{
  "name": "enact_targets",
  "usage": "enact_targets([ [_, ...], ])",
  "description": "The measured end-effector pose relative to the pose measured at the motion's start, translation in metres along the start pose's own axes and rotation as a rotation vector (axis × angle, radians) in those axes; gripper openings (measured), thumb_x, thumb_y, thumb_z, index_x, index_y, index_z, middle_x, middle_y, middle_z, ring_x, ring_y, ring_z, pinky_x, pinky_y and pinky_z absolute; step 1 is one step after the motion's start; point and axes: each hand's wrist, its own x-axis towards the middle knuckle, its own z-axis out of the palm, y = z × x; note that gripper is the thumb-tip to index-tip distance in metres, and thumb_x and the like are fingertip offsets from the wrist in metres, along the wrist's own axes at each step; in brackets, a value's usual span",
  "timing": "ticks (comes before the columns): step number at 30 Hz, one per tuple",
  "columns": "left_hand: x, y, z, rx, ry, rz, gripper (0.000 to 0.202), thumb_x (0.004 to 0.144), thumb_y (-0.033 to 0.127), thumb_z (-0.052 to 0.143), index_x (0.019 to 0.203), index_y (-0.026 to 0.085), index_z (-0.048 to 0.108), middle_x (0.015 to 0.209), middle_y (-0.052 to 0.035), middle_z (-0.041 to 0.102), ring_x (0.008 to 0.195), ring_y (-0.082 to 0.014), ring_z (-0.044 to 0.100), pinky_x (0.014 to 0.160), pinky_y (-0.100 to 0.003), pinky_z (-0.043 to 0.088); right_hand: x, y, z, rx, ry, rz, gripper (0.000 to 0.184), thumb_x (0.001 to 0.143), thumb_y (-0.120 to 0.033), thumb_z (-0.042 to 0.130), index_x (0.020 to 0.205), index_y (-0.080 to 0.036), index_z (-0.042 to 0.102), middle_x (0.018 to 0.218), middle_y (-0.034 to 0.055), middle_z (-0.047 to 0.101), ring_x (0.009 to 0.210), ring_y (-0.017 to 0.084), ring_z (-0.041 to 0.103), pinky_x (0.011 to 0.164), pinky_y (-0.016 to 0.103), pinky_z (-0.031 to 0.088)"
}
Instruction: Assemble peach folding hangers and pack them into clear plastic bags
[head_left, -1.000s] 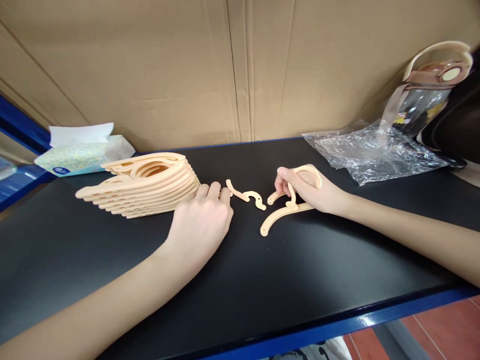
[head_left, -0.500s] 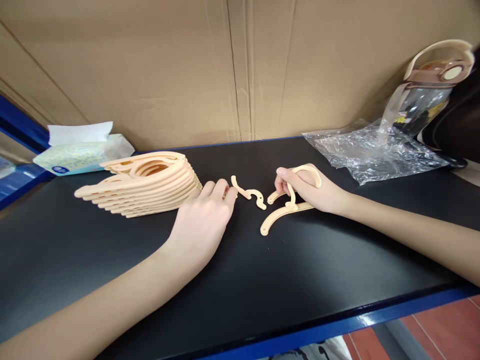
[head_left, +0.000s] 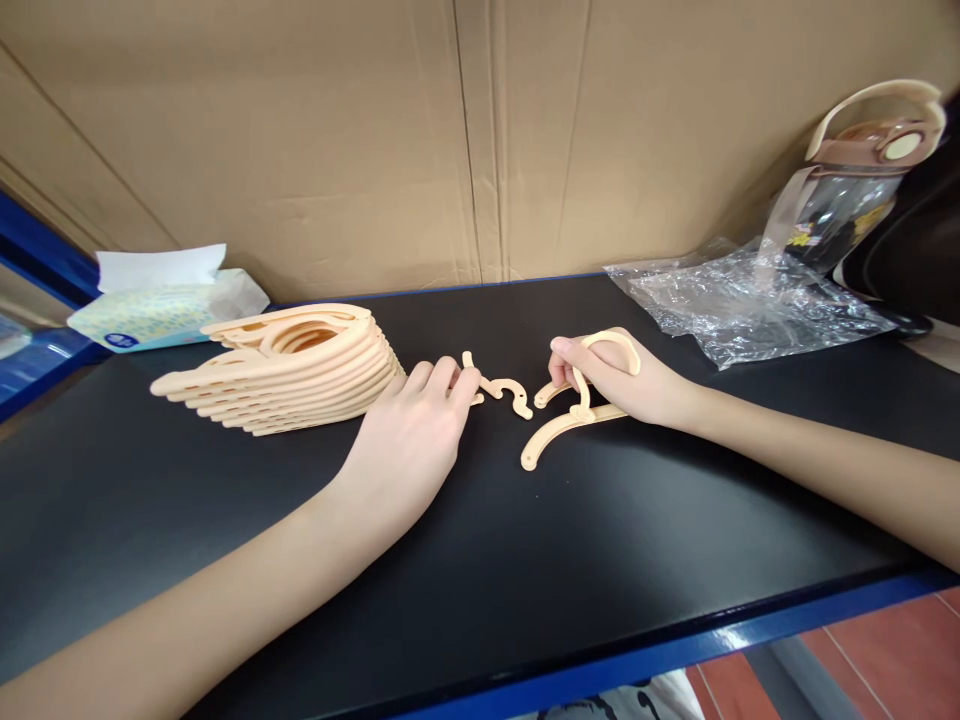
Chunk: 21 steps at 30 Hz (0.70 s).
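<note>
My right hand (head_left: 626, 372) is closed around a cream plastic folding hanger (head_left: 551, 435), its arms pointing left and its rounded hook rising over the thumb. My left hand (head_left: 420, 415) rests by the table with fingers bent down. The end of a small cream hanger part (head_left: 478, 398) sticks out at its fingertips; the rest is hidden beneath them. Just past those fingers lies a curved cream hanger piece (head_left: 514, 393) with holes. Left of that hand, a stack of folded cream hangers (head_left: 300, 385) almost touches the knuckles.
A tissue pack (head_left: 169, 305) sits behind the stack at the left. Toward the back right are a crumpled clear plastic bag (head_left: 750, 305) and a drinking bottle (head_left: 851, 205) with a handle. Cardboard (head_left: 337, 150) walls off the back of the black table (head_left: 487, 590), whose front edge is blue.
My left hand has shifted slightly right, its index finger now covering part of the curved piece. The right hand and its hanger have hardly moved.
</note>
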Motion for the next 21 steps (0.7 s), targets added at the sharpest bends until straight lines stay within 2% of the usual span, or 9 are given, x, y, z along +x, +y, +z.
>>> enact_targets([
  [6, 0.001, -0.002, 0.007, -0.095, 0.078, 0.046, 0.031, 0.091, 0.004, 0.041, 0.114, 0.012, 0.060, 0.115, -0.0118, 0.063, 0.094, -0.0272, 0.061, 0.076, -0.037, 0.052, 0.001, 0.000, 0.001, -0.006, 0.000, -0.004, 0.056, 0.096, -0.060, 0.038, 0.063, -0.019, 0.056, 0.057, -0.0027, 0.049, 0.058, 0.012, 0.046, 0.064, 0.027, 0.037],
  [10, 0.002, -0.005, 0.014, -0.175, 0.121, 0.019, 0.033, 0.098, 0.014, 0.039, 0.125, 0.009, 0.056, 0.132, -0.0151, 0.057, 0.114, -0.0291, 0.058, 0.094, -0.042, 0.050, 0.001, 0.000, 0.001, -0.010, -0.004, -0.010, 0.056, 0.096, -0.060, 0.038, 0.063, -0.018, 0.056, 0.057, -0.0029, 0.048, 0.058, 0.011, 0.046, 0.063, 0.026, 0.036],
  [12, 0.003, -0.007, 0.016, -0.215, 0.102, -0.002, 0.035, 0.100, 0.019, 0.038, 0.129, 0.008, 0.054, 0.136, -0.0155, 0.055, 0.120, -0.0292, 0.056, 0.099, -0.043, 0.047, 0.000, 0.000, 0.000, -0.004, -0.003, -0.010, 0.055, 0.096, -0.059, 0.039, 0.063, -0.018, 0.055, 0.056, -0.0032, 0.046, 0.057, 0.011, 0.045, 0.063, 0.026, 0.036],
  [16, 0.003, -0.007, 0.016, -0.247, 0.028, -0.019, 0.035, 0.101, 0.021, 0.038, 0.130, 0.010, 0.055, 0.131, -0.0126, 0.060, 0.113, -0.0281, 0.061, 0.095, -0.042, 0.049, 0.000, 0.000, 0.000, 0.004, -0.008, -0.013, 0.054, 0.096, -0.058, 0.039, 0.063, -0.018, 0.055, 0.056, -0.0034, 0.045, 0.057, 0.011, 0.044, 0.063, 0.025, 0.035],
  [21, 0.003, -0.006, 0.013, -0.197, 0.069, 0.005, 0.031, 0.100, 0.019, 0.039, 0.122, 0.012, 0.060, 0.116, -0.0104, 0.065, 0.097, -0.0261, 0.063, 0.081, -0.039, 0.052, 0.001, 0.000, 0.000, -0.010, -0.010, -0.022, 0.055, 0.097, -0.057, 0.039, 0.062, -0.018, 0.055, 0.056, -0.0036, 0.045, 0.057, 0.011, 0.043, 0.062, 0.025, 0.034],
])
